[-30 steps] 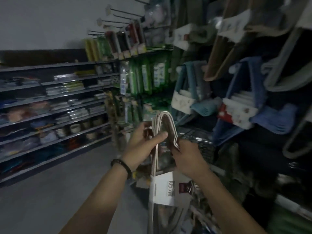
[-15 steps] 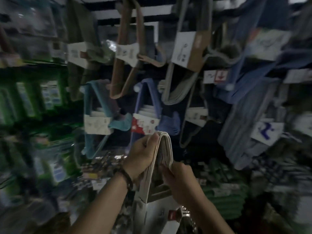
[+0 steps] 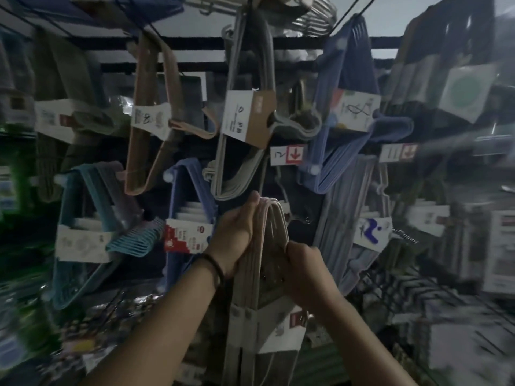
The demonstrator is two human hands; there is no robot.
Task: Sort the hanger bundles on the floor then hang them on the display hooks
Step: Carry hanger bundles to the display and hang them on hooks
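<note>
A pale beige hanger bundle (image 3: 269, 240) with a white paper sleeve (image 3: 284, 334) is held upright in front of the display wall. My left hand (image 3: 237, 232) grips its left side near the top bend. My right hand (image 3: 303, 268) grips its right side a little lower. Both hands are closed on the bundle. The top bend of the bundle reaches just below a grey hanger bundle (image 3: 237, 151) that hangs from a display hook (image 3: 228, 32). The hook behind the held bundle is too dark to make out.
Other bundles hang on hooks around: teal (image 3: 83, 218) at left, tan (image 3: 150, 115), blue (image 3: 192, 207) beside my left hand, blue (image 3: 342, 121) at upper right, grey (image 3: 348, 218) at right. A price tag (image 3: 287, 155) sits above my hands. Lower shelves hold packaged goods.
The view has swung from the aisle to face the hanger wall and tilted up. Both hands have lifted the beige bundle higher, closer to the hanging bundles.
</note>
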